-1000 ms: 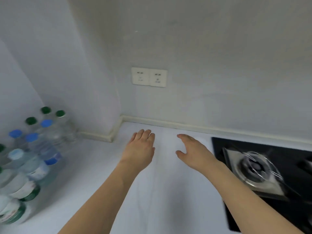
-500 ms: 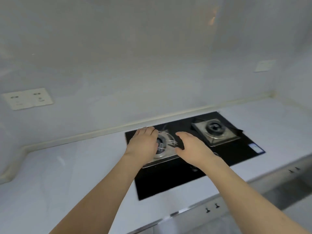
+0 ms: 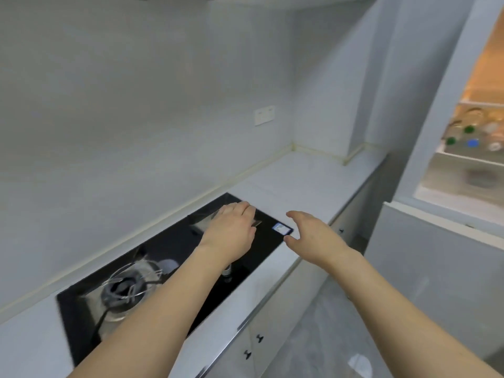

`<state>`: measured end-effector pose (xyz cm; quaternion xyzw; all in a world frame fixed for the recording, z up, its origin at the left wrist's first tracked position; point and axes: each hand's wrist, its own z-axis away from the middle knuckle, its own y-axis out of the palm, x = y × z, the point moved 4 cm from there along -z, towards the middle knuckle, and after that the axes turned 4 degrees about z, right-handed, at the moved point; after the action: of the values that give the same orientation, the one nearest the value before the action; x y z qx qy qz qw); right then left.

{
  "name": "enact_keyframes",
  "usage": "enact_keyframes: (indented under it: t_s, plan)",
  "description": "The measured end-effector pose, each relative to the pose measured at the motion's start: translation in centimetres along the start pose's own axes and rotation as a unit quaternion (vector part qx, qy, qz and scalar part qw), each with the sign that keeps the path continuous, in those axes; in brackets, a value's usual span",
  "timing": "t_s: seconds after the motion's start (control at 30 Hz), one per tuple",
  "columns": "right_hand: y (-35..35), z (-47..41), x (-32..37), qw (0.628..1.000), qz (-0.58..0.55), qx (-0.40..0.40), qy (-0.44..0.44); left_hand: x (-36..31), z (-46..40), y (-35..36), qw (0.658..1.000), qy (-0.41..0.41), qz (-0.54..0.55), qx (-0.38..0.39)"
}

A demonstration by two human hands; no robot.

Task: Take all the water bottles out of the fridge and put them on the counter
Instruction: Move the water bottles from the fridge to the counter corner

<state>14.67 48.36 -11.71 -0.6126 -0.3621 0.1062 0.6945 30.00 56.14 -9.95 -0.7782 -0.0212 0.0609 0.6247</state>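
The clear plastic water bottles point(image 3: 473, 135) lie blurred on a shelf inside the open, warmly lit white fridge point(image 3: 447, 110) at the right edge of the view; their round caps face outward, two green, one blue and the rest pale. How many there are cannot be told through the blur. A white shelf rim runs just below them, and further down in the fridge sits a dim grey round shape too smeared to name.

The white stone counter point(image 3: 308, 181) runs from the lower left toward the back corner, well apart from the bottles, and ends beside the fridge wall. Set into it is a black glass gas hob point(image 3: 169, 249) with a steel burner point(image 3: 122, 290) at its near end.

Both bare forearms reach forward above the counter. The left hand point(image 3: 231, 230) is flat, palm down, fingers straight and together, over the far end of the hob and holding nothing. The right hand point(image 3: 313, 236) is spread loosely, thumb apart from the fingers, empty, above the counter's front edge.

A white wall socket plate point(image 3: 264, 115) sits on the pale wall behind. Below the counter are white cabinet doors with small black knobs point(image 3: 259, 338), and a grey floor point(image 3: 327, 323).
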Motion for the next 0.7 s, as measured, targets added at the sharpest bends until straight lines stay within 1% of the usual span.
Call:
enact_keyframes:
  t_s: [0.13, 0.27, 0.4, 0.53, 0.7]
  plan:
    - [-1.6, -1.3, -6.1, 0.998, -0.002, -0.022, 0.051, -4.1, -5.9, 1.7, 0.998, 0.057, 0.001, 0.008]
    - [-2.4, -3.6, -11.0, 0.996, 0.001, -0.025, 0.085, -6.6, -11.7, 4.4, 0.996, 0.085, 0.019, 0.012]
    - [-3.3, -6.9, -15.6, 0.994, 0.009, -0.021, 0.109, -8.5, -17.5, 7.4, 0.993, 0.102, 0.042, 0.031]
    - [-5.0, -11.0, -19.7, 0.991, 0.01, -0.01, 0.132, -9.3, -24.2, 9.4, 0.992, 0.108, 0.062, 0.032]
    - [-9.2, -16.3, -25.8, 0.986, 0.033, -0.029, 0.161, -11.9, -33.7, 10.4, 0.988, 0.133, 0.078, 0.018]
